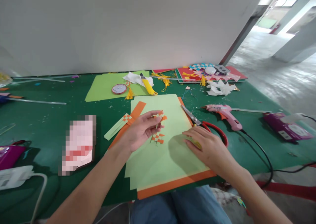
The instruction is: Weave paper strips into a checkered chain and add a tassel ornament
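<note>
My left hand (144,126) pinches a small checkered piece of woven paper (161,116), orange and pale green, above a stack of pale green sheets (153,171). A second woven paper piece (157,138) lies on the sheets just below the fingers. My right hand (206,145) hovers low over the sheets' right side with its fingers curled together. Something yellow (196,143) shows under its palm, its kind hidden by the hand. Beyond that hand are scissors (195,118) with red handles. Woven orange and green strips (127,118) lie left of my left hand.
A pink glue gun (225,113) with a cable lies at the right, near a purple box (283,126). A phone (80,145) lies at the left. Behind are a yellow cutter knife (148,85), a tape roll (119,89), tassels (166,82) and crumpled tissue (219,88).
</note>
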A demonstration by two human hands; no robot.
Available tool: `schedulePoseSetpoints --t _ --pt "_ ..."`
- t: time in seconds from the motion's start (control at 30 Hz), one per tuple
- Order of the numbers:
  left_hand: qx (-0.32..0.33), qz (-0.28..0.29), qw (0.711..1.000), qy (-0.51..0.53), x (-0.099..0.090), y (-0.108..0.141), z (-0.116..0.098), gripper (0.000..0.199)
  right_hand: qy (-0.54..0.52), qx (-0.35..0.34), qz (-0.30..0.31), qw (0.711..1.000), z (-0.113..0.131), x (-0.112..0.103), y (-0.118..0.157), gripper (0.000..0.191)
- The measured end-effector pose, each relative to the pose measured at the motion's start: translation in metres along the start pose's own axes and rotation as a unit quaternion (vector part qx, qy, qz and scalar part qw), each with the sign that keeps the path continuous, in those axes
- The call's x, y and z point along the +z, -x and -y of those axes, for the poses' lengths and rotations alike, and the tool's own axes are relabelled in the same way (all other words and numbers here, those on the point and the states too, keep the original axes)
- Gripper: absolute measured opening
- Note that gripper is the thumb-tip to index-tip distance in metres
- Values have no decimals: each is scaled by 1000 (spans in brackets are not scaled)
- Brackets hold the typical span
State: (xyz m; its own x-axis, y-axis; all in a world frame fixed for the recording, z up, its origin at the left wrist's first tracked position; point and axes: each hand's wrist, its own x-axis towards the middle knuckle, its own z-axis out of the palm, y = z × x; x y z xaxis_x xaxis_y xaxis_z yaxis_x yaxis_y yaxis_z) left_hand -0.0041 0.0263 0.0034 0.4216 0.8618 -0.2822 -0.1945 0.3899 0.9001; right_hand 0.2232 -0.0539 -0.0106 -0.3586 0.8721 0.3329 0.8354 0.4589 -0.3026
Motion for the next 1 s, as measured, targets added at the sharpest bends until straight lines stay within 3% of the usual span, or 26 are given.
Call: schedulePoseSetpoints --t 0.07,0.17,0.3,0.43,0.53,0.63,0.77,0.9,1.0 --pt "43 -8 988 -146 1 1 3 31 0 -24 4 1000 10 3 -7 19" --pt "116 -53 925 -359 2 2 7 28 17 -61 29 998 21 8 -13 17" --pt "171 -89 842 -504 -1 -2 12 27 77 -108 72 989 33 20 -20 22" --pt "255 -100 762 -587 -5 -3 15 31 151 -159 80 972 37 32 -29 10" --pt "278 -92 756 -585 -4 -1 12 27 174 -191 72 963 34 36 -33 15" --pt "285 -38 765 -575 -1 2 8 25 165 -202 48 964 29 36 -34 17" --pt "282 15 757 -589 0 3 5 24 122 -185 41 974 24 32 -37 13" --pt "274 9 749 -603 -2 2 6 26 142 -211 65 965 20 32 -39 15" --pt "263 -3 758 -597 -1 2 6 31 169 -261 36 950 16 37 -40 19"
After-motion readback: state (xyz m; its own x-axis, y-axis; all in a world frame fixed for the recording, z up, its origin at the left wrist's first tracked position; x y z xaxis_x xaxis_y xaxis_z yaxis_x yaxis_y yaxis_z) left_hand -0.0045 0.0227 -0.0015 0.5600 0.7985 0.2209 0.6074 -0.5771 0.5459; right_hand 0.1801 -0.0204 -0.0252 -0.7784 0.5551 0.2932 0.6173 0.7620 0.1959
